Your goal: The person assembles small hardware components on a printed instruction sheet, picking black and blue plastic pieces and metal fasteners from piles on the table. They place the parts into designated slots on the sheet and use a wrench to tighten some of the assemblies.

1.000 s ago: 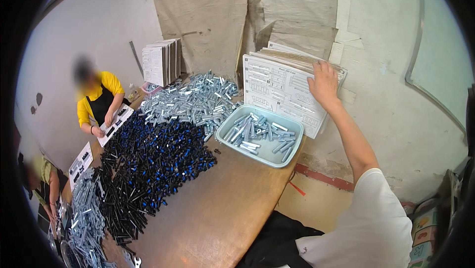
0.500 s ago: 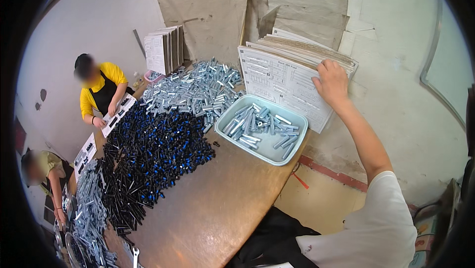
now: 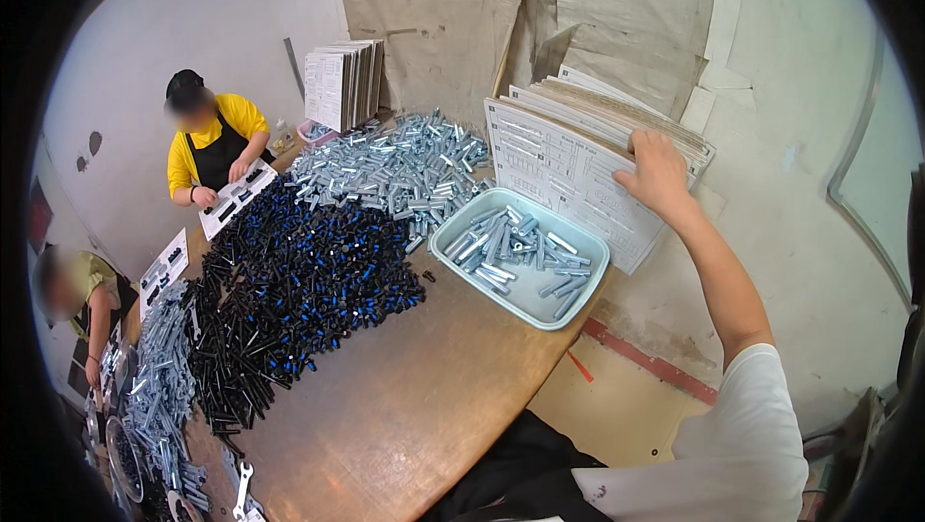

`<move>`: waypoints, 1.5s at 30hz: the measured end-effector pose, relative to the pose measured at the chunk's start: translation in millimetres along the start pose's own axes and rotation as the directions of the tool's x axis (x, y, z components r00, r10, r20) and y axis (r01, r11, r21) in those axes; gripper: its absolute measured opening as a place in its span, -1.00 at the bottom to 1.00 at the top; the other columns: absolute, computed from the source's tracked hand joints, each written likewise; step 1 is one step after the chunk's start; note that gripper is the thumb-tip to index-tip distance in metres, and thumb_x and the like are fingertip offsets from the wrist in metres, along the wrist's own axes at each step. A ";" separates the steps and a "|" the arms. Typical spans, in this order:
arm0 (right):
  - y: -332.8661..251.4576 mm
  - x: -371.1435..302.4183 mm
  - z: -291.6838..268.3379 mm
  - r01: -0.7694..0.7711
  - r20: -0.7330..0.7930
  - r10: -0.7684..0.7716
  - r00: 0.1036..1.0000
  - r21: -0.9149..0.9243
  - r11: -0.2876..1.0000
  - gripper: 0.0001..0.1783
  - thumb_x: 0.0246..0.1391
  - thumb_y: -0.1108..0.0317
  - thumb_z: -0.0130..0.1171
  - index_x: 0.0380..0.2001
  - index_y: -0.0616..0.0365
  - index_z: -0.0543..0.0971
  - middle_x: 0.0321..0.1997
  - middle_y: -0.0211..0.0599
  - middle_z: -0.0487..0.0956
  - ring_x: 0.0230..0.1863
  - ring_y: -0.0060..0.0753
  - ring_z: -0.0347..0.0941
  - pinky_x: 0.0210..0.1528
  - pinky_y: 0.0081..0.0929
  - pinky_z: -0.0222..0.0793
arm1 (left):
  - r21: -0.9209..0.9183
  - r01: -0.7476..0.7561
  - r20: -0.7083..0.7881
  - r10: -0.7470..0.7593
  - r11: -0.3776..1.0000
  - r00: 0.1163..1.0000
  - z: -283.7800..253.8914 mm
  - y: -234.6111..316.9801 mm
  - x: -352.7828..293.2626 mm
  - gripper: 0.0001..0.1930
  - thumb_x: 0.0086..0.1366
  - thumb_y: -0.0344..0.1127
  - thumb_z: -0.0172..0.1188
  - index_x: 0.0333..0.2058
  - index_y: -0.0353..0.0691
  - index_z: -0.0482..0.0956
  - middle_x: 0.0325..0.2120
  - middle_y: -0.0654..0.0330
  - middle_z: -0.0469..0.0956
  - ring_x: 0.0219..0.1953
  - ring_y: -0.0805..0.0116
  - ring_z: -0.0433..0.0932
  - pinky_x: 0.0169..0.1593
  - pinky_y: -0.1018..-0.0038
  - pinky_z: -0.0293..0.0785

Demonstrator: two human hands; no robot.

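Observation:
My right hand (image 3: 663, 175) reaches out to a standing stack of printed white boards at the back right. Its fingers hook over the top edge of the front printed board (image 3: 568, 170), with the thumb on the printed face. The stack leans against brown sheeting on the wall. Just in front of it, near the table's right edge, sits a pale green plastic tub (image 3: 528, 315) holding silvery metal sleeves (image 3: 496, 243). My left hand is out of view.
Heaps of silvery sleeves (image 3: 385, 166), black and blue bolts (image 3: 308, 272) and grey metal parts (image 3: 164, 358) cover the wooden table (image 3: 385, 406). A wrench (image 3: 243, 488) lies near the front. Two co-workers (image 3: 217, 137) work with printed boards on the left. A second board stack (image 3: 332, 89) stands behind.
My view has shifted a little, so the table and tub appear farther right. My right hand stays at the top edge of the boards, its fingers now curled over the front one.

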State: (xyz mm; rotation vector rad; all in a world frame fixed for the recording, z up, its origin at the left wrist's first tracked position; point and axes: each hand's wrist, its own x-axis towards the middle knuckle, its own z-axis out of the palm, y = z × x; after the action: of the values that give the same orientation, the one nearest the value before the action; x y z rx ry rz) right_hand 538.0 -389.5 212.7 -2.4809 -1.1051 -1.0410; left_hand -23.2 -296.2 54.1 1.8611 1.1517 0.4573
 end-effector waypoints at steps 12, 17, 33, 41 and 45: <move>29.4 42.3 24.3 -0.204 0.277 0.189 0.942 0.026 0.979 -0.45 -0.32 0.08 0.38 -0.23 0.22 0.62 -0.23 -0.03 0.66 -0.16 -0.02 0.58 -0.11 -0.12 0.50 | 0.037 0.020 -0.022 -0.019 0.999 1.000 3.2 -7.8 -26.0 -0.75 0.35 -0.32 0.19 -0.07 -0.32 0.62 -0.20 0.04 0.65 -0.14 0.20 0.59 -0.02 0.38 0.48; 44.8 104.2 -34.2 -0.132 0.376 0.102 0.921 0.054 0.990 -0.45 -0.39 0.05 0.38 -0.30 0.22 0.65 -0.29 0.01 0.66 -0.23 -0.03 0.60 -0.15 -0.23 0.48 | 0.060 0.011 -0.030 -0.009 0.998 1.000 4.9 -10.4 -42.5 -0.75 0.35 -0.32 0.19 -0.07 -0.31 0.62 -0.19 0.04 0.65 -0.13 0.20 0.59 -0.01 0.37 0.48; -178.7 8.9 -145.8 0.524 -0.064 -0.679 0.732 0.690 0.500 -0.63 -0.30 0.35 0.38 -0.31 0.14 0.55 -0.44 -0.25 0.55 -0.36 -0.20 0.51 -0.24 -0.37 0.43 | 0.000 -0.534 -0.645 0.408 0.845 0.646 -87.1 52.9 62.2 0.27 -0.10 0.28 0.47 0.42 -0.25 -0.05 0.39 -0.01 0.09 0.42 0.06 0.09 0.40 0.09 0.01; -218.2 -70.3 -109.1 0.689 -0.252 -0.719 0.648 0.596 0.412 -0.17 -0.28 -0.08 0.49 0.05 0.12 0.47 -0.07 -0.18 0.56 0.04 -0.06 0.47 0.25 -0.12 0.23 | -0.365 -0.304 -0.519 0.079 0.880 0.851 -75.4 -55.2 34.1 0.11 0.02 0.13 0.46 0.37 -0.33 0.04 0.30 0.03 0.22 0.30 0.21 0.26 0.31 0.24 0.23; -161.4 -108.4 -34.6 0.463 -0.442 -0.167 0.881 0.734 0.497 0.19 -0.27 -0.33 0.46 0.29 0.25 0.27 0.33 -0.01 0.33 0.35 -0.01 0.24 0.40 -0.09 0.02 | -0.214 -0.429 -0.629 0.212 0.878 0.748 -51.4 -47.4 61.1 -0.21 0.13 0.07 0.35 0.19 -0.38 0.34 0.13 0.08 0.41 0.15 0.25 0.39 0.22 0.32 0.30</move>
State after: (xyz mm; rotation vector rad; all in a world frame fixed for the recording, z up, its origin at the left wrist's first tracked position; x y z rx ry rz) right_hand 353.6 -354.9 151.3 -1.3133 -1.5196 -0.6865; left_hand -52.7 -210.2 35.3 1.6374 1.0265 1.4404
